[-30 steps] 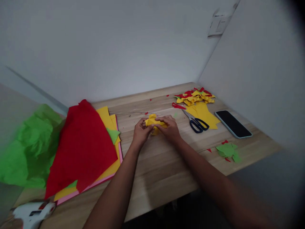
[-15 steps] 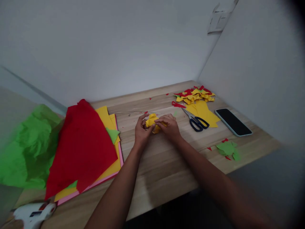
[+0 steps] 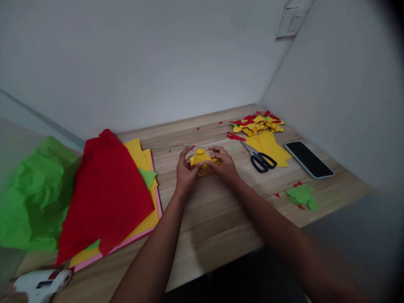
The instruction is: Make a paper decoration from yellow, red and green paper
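Note:
A yellow paper flower (image 3: pixel 201 156) with folded petals is held between my two hands above the middle of the wooden table. My left hand (image 3: pixel 187 170) grips its left side, thumb at the near edge and fingers curled around. On the opposite side, my right hand (image 3: pixel 223 164) pinches the paper with thumb and fingers. The flower's underside is mostly hidden by the hands. Scissors (image 3: pixel 260 160) with dark blue handles lie to the right of my right hand, partly on yellow paper strips (image 3: pixel 268 147).
Left on the table (image 3: pixel 221 227) are red paper (image 3: pixel 107 198), crumpled green paper (image 3: pixel 41 198) and a glue gun (image 3: pixel 42 284). Cut scraps (image 3: pixel 261 123) are heaped at the back right. A phone (image 3: pixel 308 160) and green scraps (image 3: pixel 301 195) lie on the right.
The yellow paper flower has been turned, so a rounded centre now shows on top. The fingers of my right hand have lifted and spread slightly around it.

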A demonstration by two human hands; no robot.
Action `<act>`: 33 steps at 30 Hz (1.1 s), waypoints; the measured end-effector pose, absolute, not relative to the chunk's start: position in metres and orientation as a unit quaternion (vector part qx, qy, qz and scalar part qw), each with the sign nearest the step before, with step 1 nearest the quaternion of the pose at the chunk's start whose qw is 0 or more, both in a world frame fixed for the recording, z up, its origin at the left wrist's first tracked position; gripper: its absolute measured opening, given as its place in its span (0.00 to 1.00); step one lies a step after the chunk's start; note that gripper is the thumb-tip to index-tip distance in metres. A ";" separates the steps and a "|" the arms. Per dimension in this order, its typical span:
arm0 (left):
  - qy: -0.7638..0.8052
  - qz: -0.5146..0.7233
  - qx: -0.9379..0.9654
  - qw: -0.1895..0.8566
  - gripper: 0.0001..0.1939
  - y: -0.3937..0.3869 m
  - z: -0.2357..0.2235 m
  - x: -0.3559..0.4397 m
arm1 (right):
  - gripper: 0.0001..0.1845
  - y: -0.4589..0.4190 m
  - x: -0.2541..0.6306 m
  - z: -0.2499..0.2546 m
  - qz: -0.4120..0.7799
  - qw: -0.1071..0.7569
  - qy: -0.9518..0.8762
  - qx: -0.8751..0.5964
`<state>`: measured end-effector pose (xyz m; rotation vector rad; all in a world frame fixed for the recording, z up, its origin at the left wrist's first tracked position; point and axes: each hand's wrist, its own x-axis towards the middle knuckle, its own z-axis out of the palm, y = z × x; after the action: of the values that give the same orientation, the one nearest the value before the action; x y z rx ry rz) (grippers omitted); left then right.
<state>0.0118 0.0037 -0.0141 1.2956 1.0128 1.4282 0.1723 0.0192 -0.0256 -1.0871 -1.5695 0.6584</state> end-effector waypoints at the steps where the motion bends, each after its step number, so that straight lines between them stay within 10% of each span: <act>1: 0.413 0.585 0.540 0.442 0.34 0.004 -0.015 0.011 | 0.06 0.019 0.173 -0.026 0.278 0.530 -0.660 -0.453; 9: 0.399 0.547 0.680 0.282 0.07 0.005 -0.010 -0.003 | 0.06 0.021 0.173 -0.028 0.299 0.504 -0.678 -0.444; 14: 0.432 0.558 0.657 0.265 0.25 0.005 -0.011 -0.005 | 0.07 0.023 0.174 -0.030 0.306 0.505 -0.670 -0.450; 20: 0.384 0.543 0.712 0.225 0.06 0.007 -0.010 -0.005 | 0.08 0.025 0.174 -0.032 0.299 0.507 -0.675 -0.445; 33: 0.440 0.521 0.700 0.212 0.13 0.009 -0.018 -0.004 | 0.09 0.026 0.172 -0.035 0.283 0.527 -0.688 -0.412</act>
<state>-0.0037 0.0088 -0.0177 1.9431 1.2231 1.4481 0.1719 0.0257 -0.0347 -0.9848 -1.6448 0.6755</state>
